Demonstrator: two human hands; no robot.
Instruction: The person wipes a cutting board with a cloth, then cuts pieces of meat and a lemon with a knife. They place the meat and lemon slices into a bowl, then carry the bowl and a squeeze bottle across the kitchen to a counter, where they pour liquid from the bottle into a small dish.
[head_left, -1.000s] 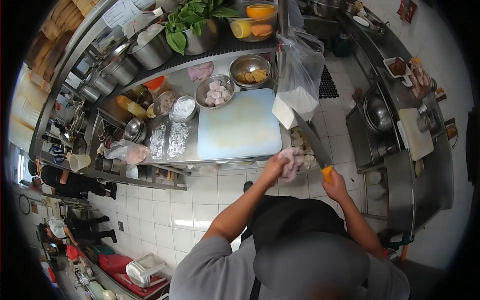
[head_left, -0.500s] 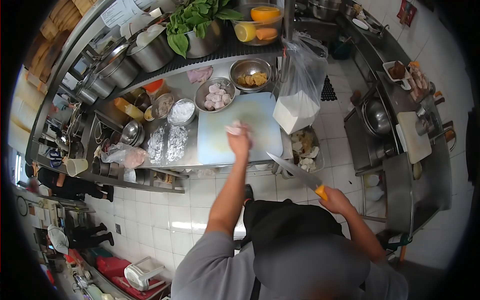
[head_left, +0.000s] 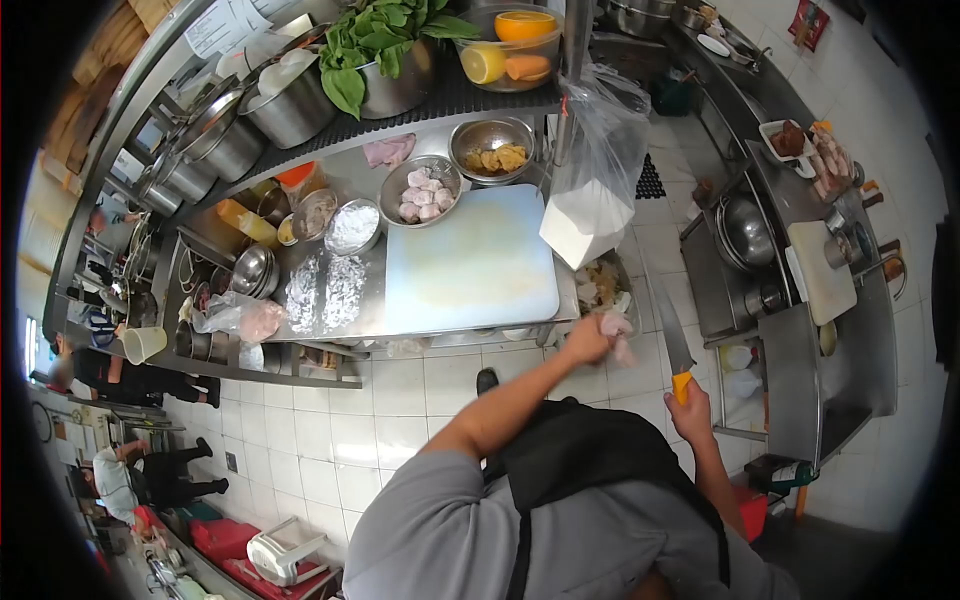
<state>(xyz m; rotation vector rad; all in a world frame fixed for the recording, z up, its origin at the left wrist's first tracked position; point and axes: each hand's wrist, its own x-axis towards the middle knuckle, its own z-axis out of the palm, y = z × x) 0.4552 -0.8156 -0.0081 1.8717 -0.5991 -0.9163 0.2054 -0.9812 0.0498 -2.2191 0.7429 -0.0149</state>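
The left hand's grip is holding one pinkish wad, hanging at the cutting board's four o'clock; the right hand is closing round one knife, blade rising. On the table, two steel bowls: one with pale lumps is sitting at eleven, one with yellow pieces at twelve. A bowl of white powder is standing at ten, two foil strips lying at nine. One hanging plastic bag is crowding two o'clock, partly covering the scrap container at three.
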